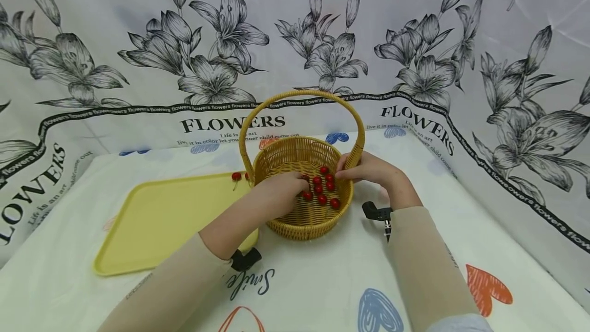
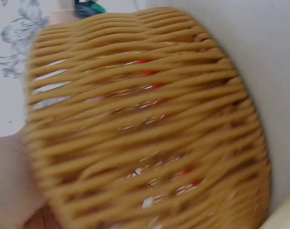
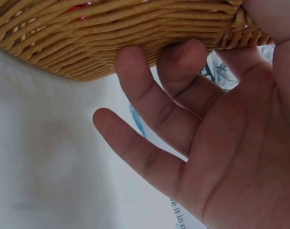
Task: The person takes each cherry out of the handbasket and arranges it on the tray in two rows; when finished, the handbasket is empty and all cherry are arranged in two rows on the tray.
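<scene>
The red cherries (image 1: 318, 188) lie in a loose cluster on the floor of the woven basket (image 1: 299, 232), just beside the fingertips of the left hand (image 1: 288, 186) and between them and the right thumb. The left fingers point down at the nearest fruit, but their tips are hidden, so I cannot tell whether they pinch one. The right hand (image 1: 369, 170) grips the basket's rim by the foot of the tall handle (image 1: 301, 93), thumb on the inner side, with some fingers bent against the outer wall and the lowest one clear of it. Each cherry looks light, smooth and glossy, likely to roll or slip from a hard squeeze; a gentle pinch around its middle, or by the stem where one shows, should serve best. Whether they are real and bruise easily, I cannot tell. The basket seems light and fairly stiff, apt to slide or tip if pushed, so the thick rim under the right thumb is a sound hold. Beyond the left wrist, a stemmed cherry (image 1: 236, 176) rests at the far edge of the yellow tray (image 1: 170, 219).
</scene>
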Demonstrator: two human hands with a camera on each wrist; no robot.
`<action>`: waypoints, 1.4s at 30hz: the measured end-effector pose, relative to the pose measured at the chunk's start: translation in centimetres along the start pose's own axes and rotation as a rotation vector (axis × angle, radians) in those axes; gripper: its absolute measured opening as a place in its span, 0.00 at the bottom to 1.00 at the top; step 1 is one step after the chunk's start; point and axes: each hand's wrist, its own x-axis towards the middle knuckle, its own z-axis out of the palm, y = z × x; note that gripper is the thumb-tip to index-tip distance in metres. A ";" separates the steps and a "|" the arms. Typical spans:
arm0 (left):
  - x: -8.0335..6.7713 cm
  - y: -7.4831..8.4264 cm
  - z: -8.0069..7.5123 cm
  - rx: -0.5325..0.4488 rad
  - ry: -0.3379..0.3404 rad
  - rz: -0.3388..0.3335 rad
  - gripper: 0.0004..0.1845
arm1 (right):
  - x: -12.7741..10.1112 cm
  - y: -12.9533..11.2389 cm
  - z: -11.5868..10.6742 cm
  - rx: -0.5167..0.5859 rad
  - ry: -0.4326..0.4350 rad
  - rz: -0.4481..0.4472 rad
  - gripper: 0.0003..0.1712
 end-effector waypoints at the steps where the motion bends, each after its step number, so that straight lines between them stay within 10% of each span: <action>1: -0.5 -0.1 -0.2 -0.022 0.038 0.025 0.14 | 0.0 0.1 0.0 -0.001 0.001 0.002 0.11; 6: -3.0 -0.4 -0.8 -0.149 0.190 0.125 0.13 | 0.0 0.4 -0.1 -0.007 0.004 0.023 0.12; 14: -4.1 -1.7 -1.5 -0.356 0.231 0.177 0.10 | -0.3 0.7 -0.3 -0.013 0.010 0.016 0.13; 25: -6.1 -4.7 -4.5 -0.523 0.369 0.089 0.15 | 0.0 0.7 -0.3 -0.027 0.003 -0.004 0.13; 42: -9.6 -8.6 -8.3 -0.492 0.343 -0.104 0.16 | 0.3 0.4 -0.1 -0.006 0.014 0.017 0.13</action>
